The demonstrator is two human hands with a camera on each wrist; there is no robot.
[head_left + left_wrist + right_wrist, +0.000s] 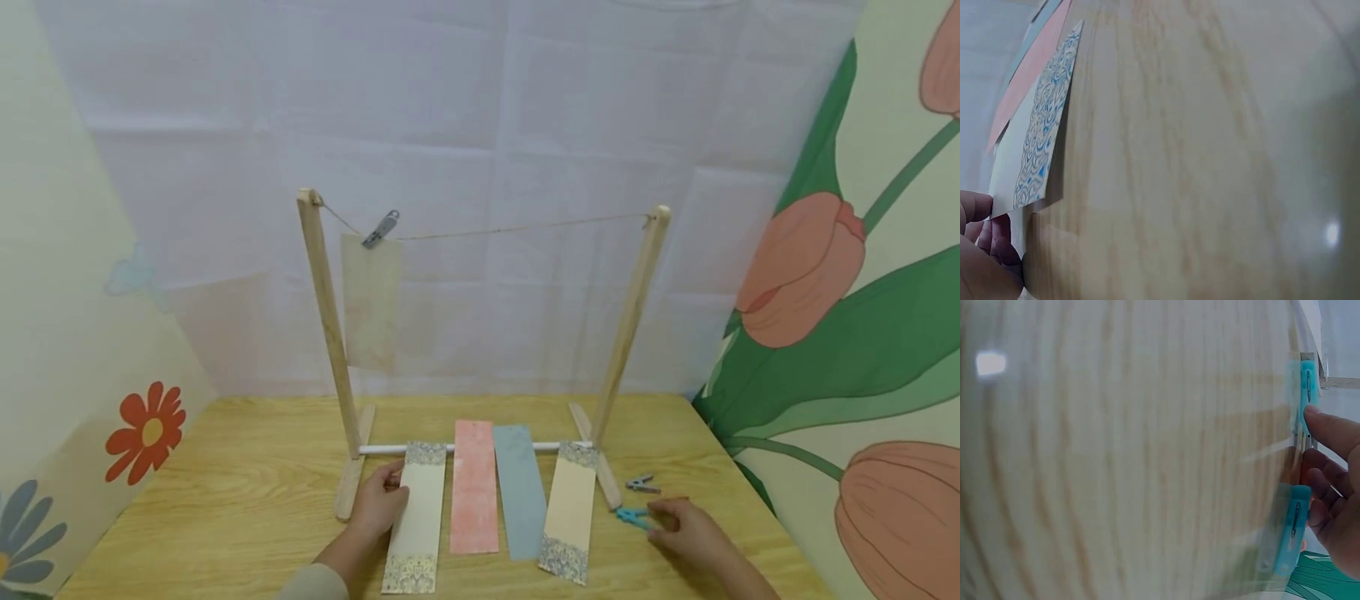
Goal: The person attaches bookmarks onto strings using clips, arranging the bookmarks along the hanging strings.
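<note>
On the left, my left hand (381, 500) pinches the edge of a white paper strip (418, 517) with patterned ends. In the left wrist view its near end is lifted off the table, and thumb and fingers meet at the corner of the strip (1010, 181). My right hand (693, 533) pinches the end of a teal clothespin (633, 518) lying at the right. The right wrist view has my thumb on this clothespin (1309, 394), with a second teal clothespin (1293, 528) beside the curled fingers. A grey clothespin (642, 483) lies just behind.
A wooden stand (630, 333) holds a string (517, 228), where a grey clip (381, 229) hangs a pale paper sheet (371, 308). Between the hands lie a pink strip (474, 492), a blue-grey strip (520, 500) and a cream patterned strip (572, 508) on the wooden table (247, 483).
</note>
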